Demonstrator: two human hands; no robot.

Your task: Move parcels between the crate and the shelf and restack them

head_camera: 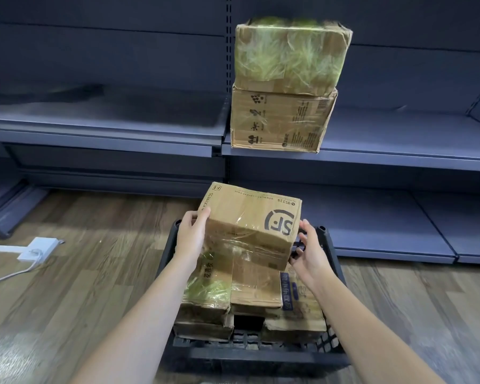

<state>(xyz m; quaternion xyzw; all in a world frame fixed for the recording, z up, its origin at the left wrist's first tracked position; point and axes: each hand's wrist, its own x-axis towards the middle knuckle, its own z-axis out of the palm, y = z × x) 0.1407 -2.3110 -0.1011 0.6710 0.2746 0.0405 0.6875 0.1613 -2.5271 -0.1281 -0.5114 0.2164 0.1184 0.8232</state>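
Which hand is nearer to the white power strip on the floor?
Left. The left hand holds the SF box's left side, on the side of the white power strip. The right hand is at the box's right side, farther away.

arms: two, bare | sleeves: none seen | rings, watch: seemingly none

Single head-worn wide-angle view, looking forward and down from standing height. Near field: forearms, hands [311, 253], black basket [261, 353] close below lens. Far field: blue shelf [399, 153] facing camera, wood floor [67, 273] left. Edges curve.
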